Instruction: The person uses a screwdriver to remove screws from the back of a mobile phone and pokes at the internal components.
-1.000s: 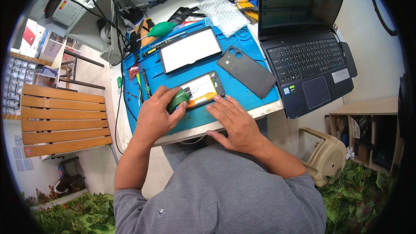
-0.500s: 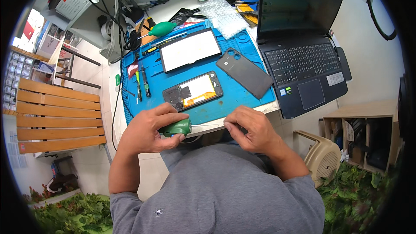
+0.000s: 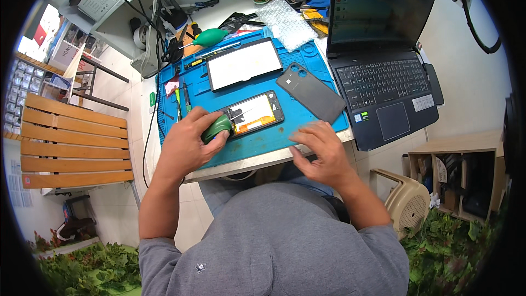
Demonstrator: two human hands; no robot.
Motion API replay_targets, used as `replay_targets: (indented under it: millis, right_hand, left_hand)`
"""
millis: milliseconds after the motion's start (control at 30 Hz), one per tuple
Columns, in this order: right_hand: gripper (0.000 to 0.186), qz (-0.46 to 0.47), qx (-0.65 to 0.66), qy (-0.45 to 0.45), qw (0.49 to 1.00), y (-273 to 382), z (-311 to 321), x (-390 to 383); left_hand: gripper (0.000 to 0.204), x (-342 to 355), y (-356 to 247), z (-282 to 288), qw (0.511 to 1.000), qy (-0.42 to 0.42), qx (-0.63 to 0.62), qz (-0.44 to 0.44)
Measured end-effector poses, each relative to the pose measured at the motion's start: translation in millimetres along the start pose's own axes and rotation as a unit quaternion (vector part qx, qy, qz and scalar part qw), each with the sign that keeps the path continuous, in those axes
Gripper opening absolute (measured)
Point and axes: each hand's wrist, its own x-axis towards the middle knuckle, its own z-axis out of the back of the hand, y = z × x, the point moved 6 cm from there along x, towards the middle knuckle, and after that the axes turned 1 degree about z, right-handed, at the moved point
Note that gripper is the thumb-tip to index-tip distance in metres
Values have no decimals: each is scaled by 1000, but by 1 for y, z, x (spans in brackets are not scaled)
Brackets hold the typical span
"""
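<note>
My left hand (image 3: 193, 141) is closed around a rounded green handheld tool (image 3: 218, 127); its exact kind I cannot make out. The tool sits over the near left end of a phone (image 3: 279, 114) lying with its back off, white battery and orange flex strip exposed. A thin line stretches over the battery from the tool's end, perhaps its tip. My right hand (image 3: 323, 153) hovers off the mat's front edge, thumb apart from the curved fingers, which are slightly blurred; nothing shows in it. A dark phone back cover (image 3: 313, 94) rests right of the phone.
A blue work mat (image 3: 241, 152) covers the bench. On it lie a white-topped tray (image 3: 244, 64), screwdrivers (image 3: 186, 97) and a green air blower bulb (image 3: 210, 37). An open laptop (image 3: 383, 77) stands at right, bubble wrap (image 3: 287, 22) behind. Black cables hang at left.
My left hand has carried the green tool forward from the bench edge to the phone and turned it. My right hand has moved slightly, its fingers spreading from a pinched shape.
</note>
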Motion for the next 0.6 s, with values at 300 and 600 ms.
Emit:
replay_targets:
  millis: [300, 600]
  right_hand:
    - [54, 29, -101, 18, 994, -7, -33, 7]
    - [56, 18, -88, 20, 996, -9, -35, 6]
  left_hand:
    - [43, 6, -4, -22, 1000, 13, 13, 3]
    - [45, 15, -2, -25, 999, 19, 23, 16]
